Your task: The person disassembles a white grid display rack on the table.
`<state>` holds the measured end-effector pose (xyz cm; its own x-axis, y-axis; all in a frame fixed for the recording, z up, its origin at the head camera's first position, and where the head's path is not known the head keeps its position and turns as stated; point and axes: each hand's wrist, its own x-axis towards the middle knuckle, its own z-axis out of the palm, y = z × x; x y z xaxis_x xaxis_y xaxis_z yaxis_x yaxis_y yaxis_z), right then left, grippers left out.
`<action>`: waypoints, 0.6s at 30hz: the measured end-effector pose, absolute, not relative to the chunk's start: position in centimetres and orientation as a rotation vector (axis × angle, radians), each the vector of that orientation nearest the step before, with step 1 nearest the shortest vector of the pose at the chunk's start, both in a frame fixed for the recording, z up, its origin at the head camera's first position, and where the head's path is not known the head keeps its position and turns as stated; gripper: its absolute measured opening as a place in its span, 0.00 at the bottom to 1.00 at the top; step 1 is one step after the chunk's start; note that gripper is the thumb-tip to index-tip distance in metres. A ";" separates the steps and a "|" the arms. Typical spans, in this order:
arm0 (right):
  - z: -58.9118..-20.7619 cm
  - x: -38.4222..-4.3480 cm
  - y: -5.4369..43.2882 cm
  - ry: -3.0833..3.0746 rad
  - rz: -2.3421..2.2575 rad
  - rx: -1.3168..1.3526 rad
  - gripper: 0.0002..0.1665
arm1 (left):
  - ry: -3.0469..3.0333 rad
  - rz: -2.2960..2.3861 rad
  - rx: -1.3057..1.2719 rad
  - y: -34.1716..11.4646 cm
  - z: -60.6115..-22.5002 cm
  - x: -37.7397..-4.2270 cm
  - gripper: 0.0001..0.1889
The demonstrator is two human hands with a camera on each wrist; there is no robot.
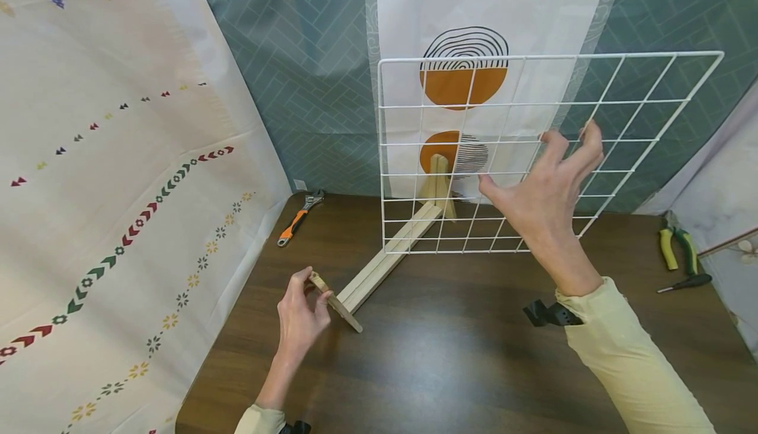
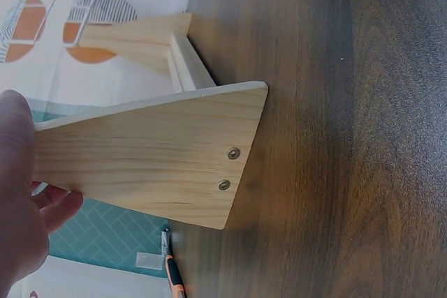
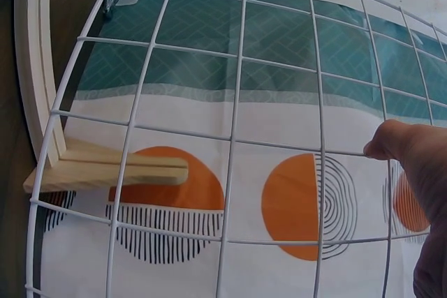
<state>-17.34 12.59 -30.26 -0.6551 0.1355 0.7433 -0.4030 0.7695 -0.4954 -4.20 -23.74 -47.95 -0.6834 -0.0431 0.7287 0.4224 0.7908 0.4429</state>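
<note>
A pale wooden stand stretches obliquely over the table: a long grooved beam (image 1: 391, 253) joins two upright end boards. My left hand (image 1: 302, 312) pinches the upper part of the near end board (image 2: 154, 158), whose wide bottom shows two screw heads in the left wrist view. The far end board (image 1: 439, 181) stands by the back wall, seen through a white wire grid panel (image 1: 551, 57). With thumb and fingers hooked on its wires, my right hand (image 1: 541, 204) holds this panel raised and tilted above the beam. Whether its lower edge touches the beam, I cannot tell.
An orange-handled adjustable wrench (image 1: 301, 218) lies at the table's back left. Pliers with yellow-green handles (image 1: 678, 243) and a dark screwdriver (image 1: 685, 283) lie near the right edge. Patterned cloths hang behind and to the left of the brown table (image 1: 450, 355).
</note>
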 end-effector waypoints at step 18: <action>-30.5 -17.2 12.5 -2.151 0.833 0.180 0.50 | -2.200 -0.744 -0.304 -23.7 -47.9 -3.8 0.24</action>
